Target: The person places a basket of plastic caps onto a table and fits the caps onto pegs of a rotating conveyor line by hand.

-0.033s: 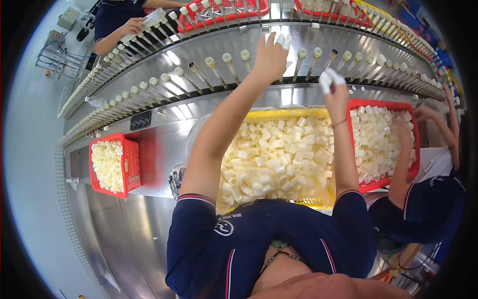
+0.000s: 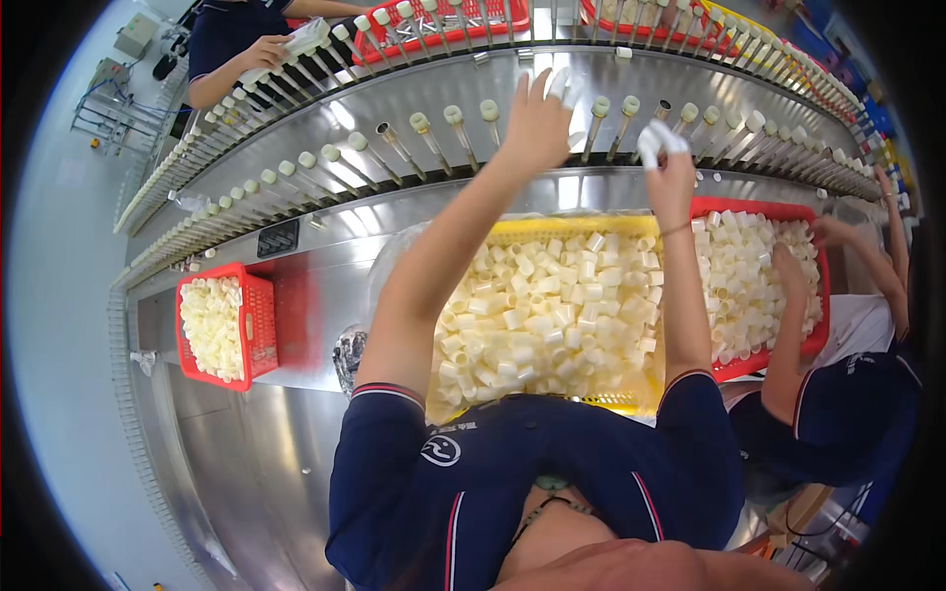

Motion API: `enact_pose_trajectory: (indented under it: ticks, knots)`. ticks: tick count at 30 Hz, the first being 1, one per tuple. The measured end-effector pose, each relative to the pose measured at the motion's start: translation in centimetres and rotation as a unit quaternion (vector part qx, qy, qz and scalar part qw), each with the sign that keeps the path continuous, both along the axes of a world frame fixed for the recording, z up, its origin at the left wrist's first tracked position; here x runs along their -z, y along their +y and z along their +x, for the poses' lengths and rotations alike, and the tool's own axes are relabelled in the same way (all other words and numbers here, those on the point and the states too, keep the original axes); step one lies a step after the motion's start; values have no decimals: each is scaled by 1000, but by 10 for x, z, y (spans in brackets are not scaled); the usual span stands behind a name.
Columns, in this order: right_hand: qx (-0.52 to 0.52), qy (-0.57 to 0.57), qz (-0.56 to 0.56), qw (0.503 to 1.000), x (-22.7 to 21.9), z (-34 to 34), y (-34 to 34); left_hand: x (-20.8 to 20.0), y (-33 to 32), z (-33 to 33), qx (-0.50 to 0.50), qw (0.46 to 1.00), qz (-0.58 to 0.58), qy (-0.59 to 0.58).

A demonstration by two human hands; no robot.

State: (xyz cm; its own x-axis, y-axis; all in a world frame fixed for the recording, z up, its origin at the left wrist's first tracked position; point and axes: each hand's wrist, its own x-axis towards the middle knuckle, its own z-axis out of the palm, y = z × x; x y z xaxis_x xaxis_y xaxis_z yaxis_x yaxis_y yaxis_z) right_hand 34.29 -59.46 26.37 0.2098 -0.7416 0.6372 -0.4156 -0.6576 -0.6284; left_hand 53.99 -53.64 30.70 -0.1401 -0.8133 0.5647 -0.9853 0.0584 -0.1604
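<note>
My left hand (image 2: 537, 128) reaches up into the near row of metal rods (image 2: 431, 148). Its white-covered fingertips are drawn together over a rod position that the hand hides, while its other fingers stretch forward. Lower and to the right, my right hand (image 2: 668, 169) has its white-covered fingertips closed, close below an uncapped rod (image 2: 664, 106); whatever they hold is hidden. Most rods carry a cream plastic sleeve cap (image 2: 490, 107). Beneath my forearms sits a yellow basket (image 2: 512, 234) heaped with short cream plastic sleeves (image 2: 552, 305).
A red basket of sleeves (image 2: 259, 325) stands at left, and another red basket (image 2: 826, 325) at right, where a co-worker's hand (image 2: 791, 276) reaches in. Across the steel table (image 2: 414, 94), another person's hand (image 2: 264, 51) works by the far rod row. A dark tray (image 2: 279, 238) lies at left.
The near row of rods has shifted slightly to the right. My right hand has risen a little toward the rods; the left hand has moved only slightly. The co-worker's hand at right has shifted slightly.
</note>
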Motion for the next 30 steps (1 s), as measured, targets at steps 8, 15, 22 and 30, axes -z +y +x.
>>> enact_pose_trajectory:
  ticks: [8, 15, 22, 30]
  knots:
    - [40, 271, -58, 960, -21, 8, -100, 128, 124, -28, -14, 929, 260, 263]
    - [131, 89, -180, 971, 8, -14, -19, 151, 116, -51, -44, 903, 259, 339]
    - [64, 415, 121, 900, 105, 3, 85, 167, 84, -55, -76, 846, 390, 356]
    - [-74, 150, 154, 974, 116, 9, 94, 169, 95, -50, -49, 835, 381, 395]
